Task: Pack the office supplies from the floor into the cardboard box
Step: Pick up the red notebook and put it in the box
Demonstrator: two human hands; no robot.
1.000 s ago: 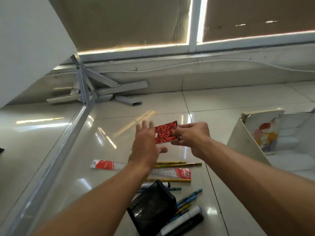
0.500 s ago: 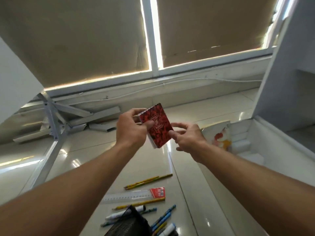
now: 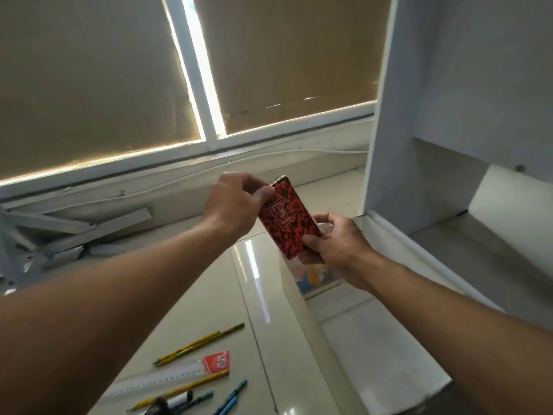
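Note:
A small red-and-black spiral notepad [image 3: 285, 218] is held up in the air in front of me. My left hand [image 3: 236, 202] pinches its top edge by the spiral. My right hand [image 3: 335, 244] grips its lower end. Below the right hand lies the open box [image 3: 302, 301], white inside, with a colourful book [image 3: 317, 278] leaning against its far wall. On the tiled floor lie two pencils [image 3: 199, 344], a clear ruler [image 3: 167, 378] with a red label, another pencil [image 3: 191, 387], blue pens [image 3: 232, 396] and a marker [image 3: 179, 401].
A white cabinet or desk side [image 3: 425, 115] rises at the right, close behind the box. White metal bars [image 3: 74, 229] lie by the wall at the left. Covered windows fill the back.
The notepad has shifted rightward, over the box. My right hand now grips its lower end, and my left hand moved to the top edge. The camera has tilted up and right.

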